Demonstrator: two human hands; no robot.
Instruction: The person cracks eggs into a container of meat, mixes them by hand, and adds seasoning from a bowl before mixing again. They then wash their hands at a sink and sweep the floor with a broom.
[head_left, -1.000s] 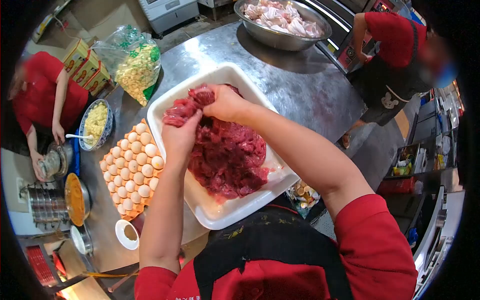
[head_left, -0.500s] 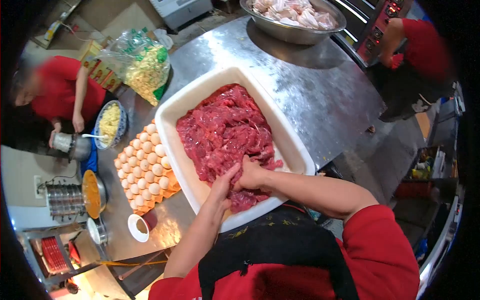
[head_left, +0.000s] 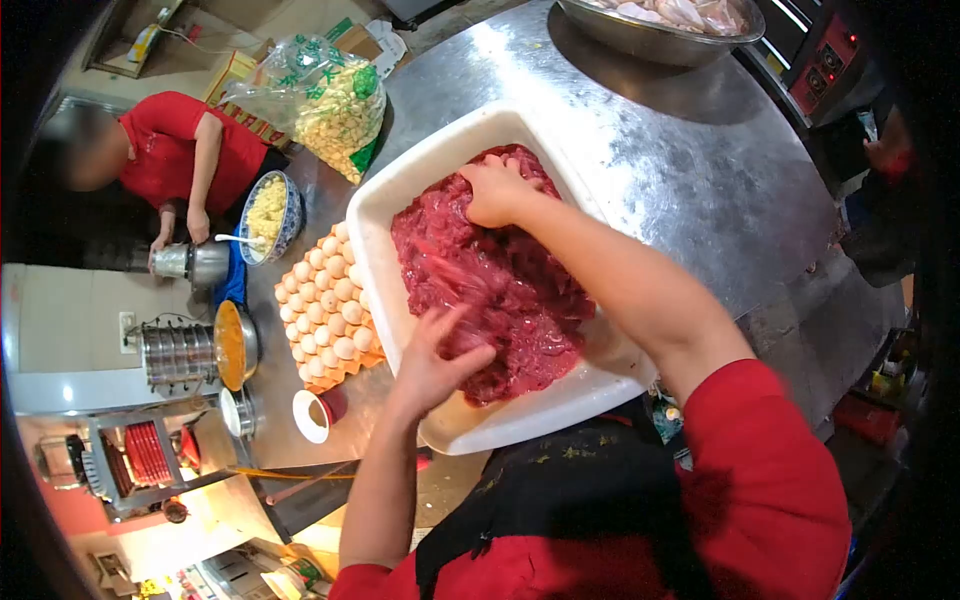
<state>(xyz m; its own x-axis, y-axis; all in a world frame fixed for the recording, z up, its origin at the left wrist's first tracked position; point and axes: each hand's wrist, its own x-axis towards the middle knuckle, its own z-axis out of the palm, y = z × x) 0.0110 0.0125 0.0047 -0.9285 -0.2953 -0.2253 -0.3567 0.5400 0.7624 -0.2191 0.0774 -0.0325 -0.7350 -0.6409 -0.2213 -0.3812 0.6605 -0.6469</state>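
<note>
A white rectangular tub [head_left: 455,435] holds a heap of wet, raw red meat [head_left: 530,330]. My left hand [head_left: 440,362] is at the near left side of the heap, its fingers spread and slightly blurred against the meat. At the far end of the heap lies my right hand [head_left: 500,190], palm down, with its fingers bent into the meat; their tips are partly hidden.
Left of the tub are a tray of eggs [head_left: 328,305], a cup [head_left: 313,415], a bowl of yellow food [head_left: 268,215] and a clear bag [head_left: 340,115]. A metal basin [head_left: 665,38] stands at the far edge. A co-worker in red [head_left: 190,150] holds a pot.
My right hand has moved from the near end of the meat to its far end. My left hand has come apart from it, its fingers now spread. The camera view has shifted.
</note>
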